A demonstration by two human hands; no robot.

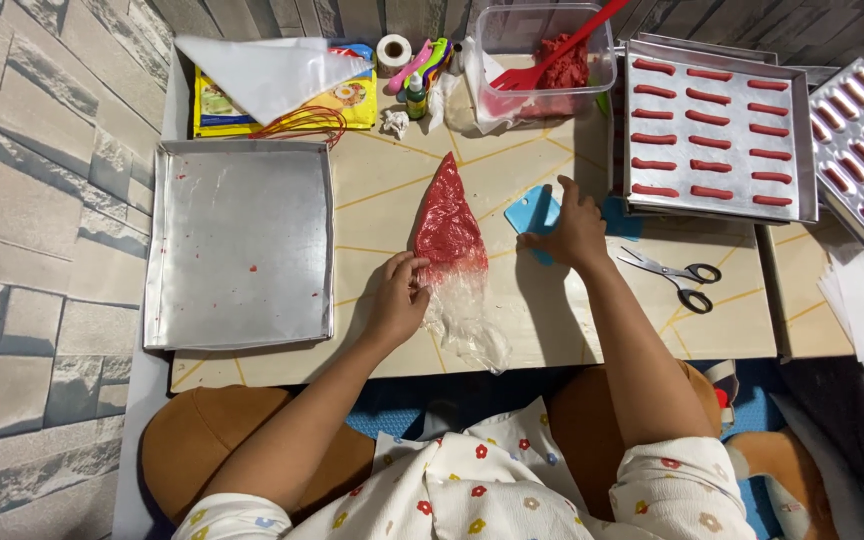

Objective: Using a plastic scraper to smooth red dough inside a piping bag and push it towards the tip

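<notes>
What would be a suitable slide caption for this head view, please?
Left hand steadies a red-filled piping bag while the right hand rests on a blue scraper.

We see bright, even overhead light, soft arm shadows toward six o'clock, mild sheen on the empty baking tray [242, 240], sharp focus, slight edge warping.

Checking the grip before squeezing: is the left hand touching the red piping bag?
Touching. The head view shows the left hand with its fingers on the wide end of the red piping bag, no gap between them.
</notes>
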